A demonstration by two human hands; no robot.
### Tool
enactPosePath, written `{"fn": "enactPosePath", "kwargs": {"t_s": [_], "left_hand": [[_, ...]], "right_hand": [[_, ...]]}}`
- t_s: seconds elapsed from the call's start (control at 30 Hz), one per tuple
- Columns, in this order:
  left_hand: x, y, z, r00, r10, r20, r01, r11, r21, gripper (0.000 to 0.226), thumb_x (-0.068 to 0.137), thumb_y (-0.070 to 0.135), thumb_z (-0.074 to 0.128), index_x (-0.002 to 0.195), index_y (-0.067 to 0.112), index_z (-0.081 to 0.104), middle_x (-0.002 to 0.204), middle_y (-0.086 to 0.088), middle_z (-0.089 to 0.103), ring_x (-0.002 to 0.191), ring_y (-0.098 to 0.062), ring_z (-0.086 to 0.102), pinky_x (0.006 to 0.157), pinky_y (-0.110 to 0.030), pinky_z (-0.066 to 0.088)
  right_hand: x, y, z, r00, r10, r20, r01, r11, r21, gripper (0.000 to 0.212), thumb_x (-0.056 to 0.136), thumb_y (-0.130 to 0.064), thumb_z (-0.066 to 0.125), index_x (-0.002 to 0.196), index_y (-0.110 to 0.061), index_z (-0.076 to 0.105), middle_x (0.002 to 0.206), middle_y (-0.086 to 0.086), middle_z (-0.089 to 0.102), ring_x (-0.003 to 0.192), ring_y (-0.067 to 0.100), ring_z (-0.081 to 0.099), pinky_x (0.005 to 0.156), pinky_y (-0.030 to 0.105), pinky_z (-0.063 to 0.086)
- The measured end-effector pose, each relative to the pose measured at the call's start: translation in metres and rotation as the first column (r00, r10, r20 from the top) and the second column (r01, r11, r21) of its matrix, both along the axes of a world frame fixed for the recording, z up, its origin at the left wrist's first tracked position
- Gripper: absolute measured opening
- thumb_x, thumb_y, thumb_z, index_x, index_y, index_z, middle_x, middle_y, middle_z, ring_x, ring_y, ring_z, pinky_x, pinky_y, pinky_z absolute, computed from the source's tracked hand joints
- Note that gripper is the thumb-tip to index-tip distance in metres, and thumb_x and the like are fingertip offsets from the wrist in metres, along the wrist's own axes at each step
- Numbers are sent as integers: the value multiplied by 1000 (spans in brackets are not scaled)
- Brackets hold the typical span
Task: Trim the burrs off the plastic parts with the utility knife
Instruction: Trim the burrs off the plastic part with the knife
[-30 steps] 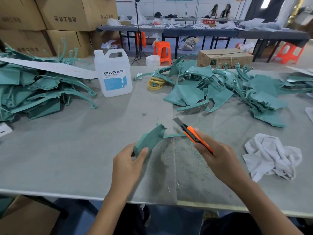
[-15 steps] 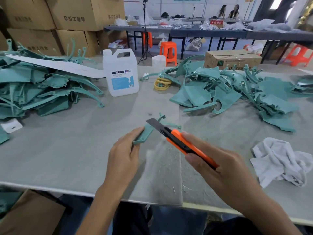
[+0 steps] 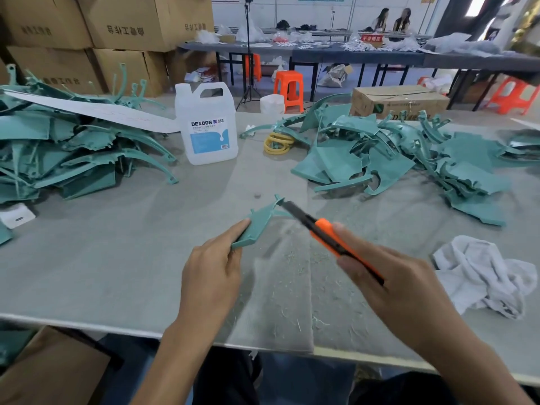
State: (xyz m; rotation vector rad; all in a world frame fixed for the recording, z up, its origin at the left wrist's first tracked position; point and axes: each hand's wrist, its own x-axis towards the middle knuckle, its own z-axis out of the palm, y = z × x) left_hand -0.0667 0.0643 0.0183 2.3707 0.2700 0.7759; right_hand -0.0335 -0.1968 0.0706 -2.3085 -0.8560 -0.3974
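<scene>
My left hand (image 3: 211,276) grips a teal plastic part (image 3: 258,225) by its near end and holds it edge-on above the grey table (image 3: 117,258). My right hand (image 3: 394,283) grips an orange utility knife (image 3: 330,235). Its dark blade points up and left, and the tip touches the far end of the held part. One heap of teal parts (image 3: 73,150) lies at the left and another heap (image 3: 394,159) at the right.
A white DEXCON jug (image 3: 207,124) stands at the back centre beside a yellow coil (image 3: 277,143). A crumpled white rag (image 3: 482,273) lies at the right. Thin plastic shavings litter the mat (image 3: 283,302) before me. Cardboard boxes (image 3: 117,27) stand behind.
The knife blade has moved up and away along the part to its far tip. My left hand has tilted the part further edge-on.
</scene>
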Motion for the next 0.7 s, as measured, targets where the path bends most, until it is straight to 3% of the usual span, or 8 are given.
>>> {"fn": "enactPosePath", "kwargs": {"t_s": [0.1, 0.27, 0.33, 0.4, 0.47, 0.53, 0.63, 0.7], "left_hand": [[-1, 1, -1, 1000, 19, -2, -19, 1000, -4, 47, 95, 9, 63, 135, 34, 63, 116, 5, 74, 94, -26, 68, 76, -31, 47], [3, -2, 1, 999, 50, 0, -50, 998, 48, 47, 93, 7, 64, 133, 32, 64, 97, -2, 75, 81, -27, 60, 67, -28, 34], [3, -1, 1, 999, 42, -8, -42, 999, 34, 46, 94, 9, 64, 133, 32, 64, 102, 0, 76, 84, -27, 63, 69, -28, 37], [2, -2, 1, 999, 30, 16, -30, 1000, 5, 46, 94, 9, 65, 133, 33, 65, 105, 3, 76, 84, -25, 66, 70, -28, 42], [2, -3, 0, 999, 24, 36, -24, 1000, 17, 47, 93, 8, 66, 133, 32, 65, 105, 3, 76, 83, -24, 67, 70, -28, 42], [2, -3, 0, 999, 35, 41, -36, 999, 36, 48, 92, 6, 66, 132, 31, 66, 97, 1, 76, 80, -27, 65, 68, -29, 41], [4, -4, 2, 999, 45, -3, -45, 998, 48, 49, 93, 9, 65, 134, 36, 63, 69, 8, 56, 68, -26, 50, 62, -33, 38], [6, -3, 2, 998, 54, -31, -53, 997, 52, 43, 95, 12, 63, 133, 34, 63, 62, 11, 43, 65, -24, 44, 61, -34, 36]], "right_hand": [[4, -5, 3, 998, -60, -15, 61, 997, 56, 55, 98, -42, 60, 135, -75, 36, 80, -14, 63, 58, 10, 55, 51, 19, 41], [-13, 8, 5, 989, 143, -42, -139, 987, 80, 47, 98, -51, 57, 142, -61, 44, 92, -19, 68, 66, 4, 60, 58, 14, 45], [-1, 8, 4, 996, 82, -35, -79, 994, 71, 49, 99, -46, 62, 139, -66, 42, 81, -22, 65, 60, 4, 57, 54, 13, 41], [10, 4, 3, 999, -1, -32, 4, 995, 95, 51, 97, -42, 61, 134, -72, 42, 69, -10, 60, 54, 13, 53, 49, 22, 41], [8, 4, 0, 997, 15, -74, -3, 987, 162, 45, 99, -48, 57, 136, -70, 43, 71, -6, 61, 51, 15, 52, 48, 28, 45], [-1, 10, -4, 990, 120, -78, -105, 980, 171, 44, 99, -53, 56, 140, -63, 45, 80, -16, 64, 54, 7, 55, 51, 22, 48], [0, 16, -10, 971, 201, -128, -189, 976, 104, 45, 97, -57, 54, 141, -63, 44, 98, -16, 71, 71, 7, 64, 64, 28, 53], [5, 20, -11, 976, 176, -125, -165, 981, 98, 46, 96, -58, 54, 140, -66, 42, 99, -13, 71, 73, 11, 65, 66, 29, 52]]}}
